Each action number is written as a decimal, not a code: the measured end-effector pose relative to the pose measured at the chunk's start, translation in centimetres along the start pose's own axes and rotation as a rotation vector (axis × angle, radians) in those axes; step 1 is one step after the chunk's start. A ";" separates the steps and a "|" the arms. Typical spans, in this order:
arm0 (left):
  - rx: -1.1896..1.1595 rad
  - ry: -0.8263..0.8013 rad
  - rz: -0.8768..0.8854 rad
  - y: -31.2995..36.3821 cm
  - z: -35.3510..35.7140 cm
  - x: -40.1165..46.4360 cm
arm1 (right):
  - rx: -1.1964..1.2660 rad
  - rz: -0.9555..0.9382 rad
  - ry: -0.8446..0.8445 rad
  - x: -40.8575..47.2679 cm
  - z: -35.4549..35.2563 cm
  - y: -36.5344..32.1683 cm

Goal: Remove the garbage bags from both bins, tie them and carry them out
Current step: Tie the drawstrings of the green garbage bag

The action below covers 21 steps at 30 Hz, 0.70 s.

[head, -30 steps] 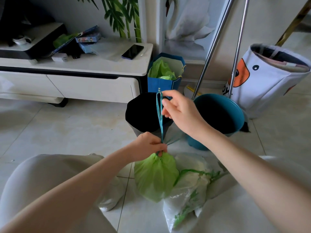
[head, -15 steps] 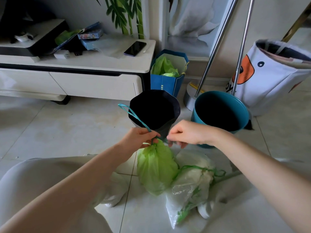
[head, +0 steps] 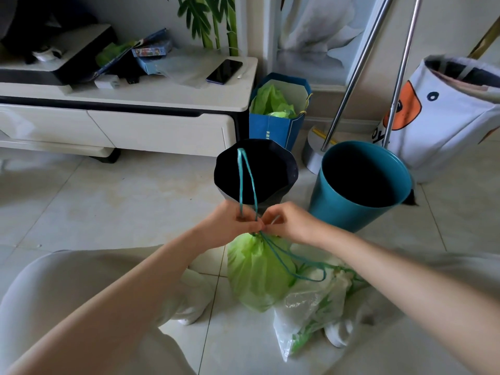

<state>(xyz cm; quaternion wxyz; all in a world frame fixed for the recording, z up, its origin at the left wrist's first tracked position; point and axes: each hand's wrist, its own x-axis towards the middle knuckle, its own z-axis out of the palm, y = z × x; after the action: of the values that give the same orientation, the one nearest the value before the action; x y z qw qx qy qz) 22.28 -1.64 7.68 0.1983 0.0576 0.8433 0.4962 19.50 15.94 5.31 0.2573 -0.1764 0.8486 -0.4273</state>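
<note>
A green garbage bag (head: 257, 274) sits gathered on the floor tiles between my knees. Its teal drawstring (head: 247, 180) stands up in a loop above the neck, and a second loop trails right over a clear garbage bag (head: 311, 307) that lies beside it. My left hand (head: 230, 226) pinches the drawstring at the bag's neck. My right hand (head: 289, 223) touches it from the right and grips the string too. Behind the hands stand a dark bin (head: 257, 171) and a teal bin (head: 359, 185), both with no bag inside.
A low white cabinet (head: 151, 125) with a phone (head: 224, 71) on top runs along the left wall. A blue paper bag (head: 278, 125) holding green plastic stands behind the dark bin. Two metal poles (head: 351, 77) and a white fabric basket (head: 446, 117) are at the right.
My right hand came down from the raised drawstring to the bag's neck and met my left hand. The string swung left, then stood up again as a loop, with another loop now trailing right.
</note>
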 end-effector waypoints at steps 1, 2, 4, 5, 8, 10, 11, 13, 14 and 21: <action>0.049 0.015 0.004 -0.1 -0.1 0.0 | -0.001 0.014 -0.004 0.1 0.1 0.0; 0.082 0.039 0.012 -0.3 -0.1 0.1 | 0.009 0.027 -0.002 0.2 0.2 0.0; 0.149 0.117 0.029 -0.8 0.0 0.2 | 0.033 0.050 0.016 0.4 0.3 -0.1; 0.195 0.162 0.044 -0.9 0.1 0.3 | 0.033 0.059 0.021 0.5 0.4 -0.1; 0.332 0.250 0.070 -1.0 0.3 0.5 | 0.033 0.067 0.008 0.6 0.3 -0.1; 0.471 0.276 0.145 -1.2 0.4 0.4 | 0.081 0.065 0.001 0.5 0.3 -0.2; 0.560 0.299 0.213 -1.5 0.4 0.4 | 0.114 0.062 0.000 0.5 0.3 -0.3; 0.683 0.348 0.324 -2.0 0.6 0.2 | 0.192 0.067 -0.004 0.5 0.2 -0.3; 0.701 0.371 0.356 -2.2 0.7 0.1 | 0.229 0.079 -0.008 0.4 0.2 -0.3; 0.744 0.404 0.551 -2.9 0.8 -0.1 | 0.324 0.163 -0.017 0.6 0.2 0.1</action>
<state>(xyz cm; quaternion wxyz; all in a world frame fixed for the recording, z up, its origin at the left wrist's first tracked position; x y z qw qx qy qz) 22.94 -2.45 4.84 -0.1412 0.2476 0.9380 0.1971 19.08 15.58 4.93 0.3233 -0.0668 0.7778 -0.5348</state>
